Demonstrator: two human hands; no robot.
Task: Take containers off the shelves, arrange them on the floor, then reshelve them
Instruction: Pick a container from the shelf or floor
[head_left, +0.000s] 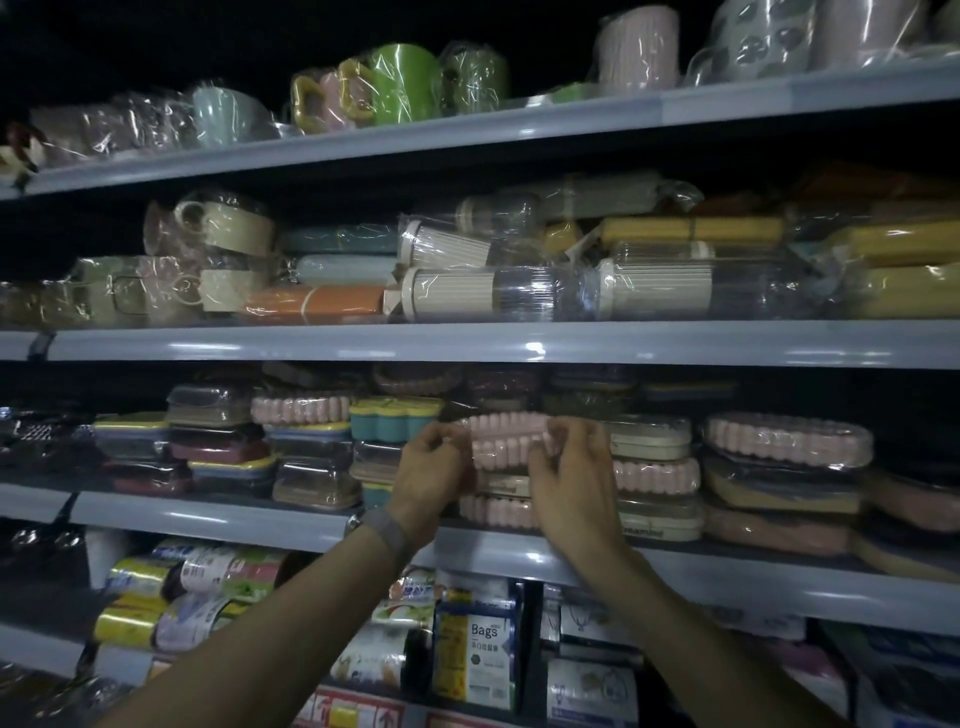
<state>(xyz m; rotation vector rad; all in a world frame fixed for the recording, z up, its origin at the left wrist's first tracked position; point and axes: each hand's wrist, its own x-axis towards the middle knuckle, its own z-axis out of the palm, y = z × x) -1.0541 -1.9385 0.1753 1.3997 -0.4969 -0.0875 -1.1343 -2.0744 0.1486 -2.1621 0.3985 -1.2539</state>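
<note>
Centre frame, left hand (434, 465) and right hand (571, 467) each grip an end of a film-wrapped pink ribbed container (506, 441) topping a stack (498, 512) on the grey shelf (208, 512), other containers (789, 441) beside and behind it.

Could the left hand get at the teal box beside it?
Probably yes: the teal box lies unblocked right beside the left hand, though that hand now grips a pink container.
</note>
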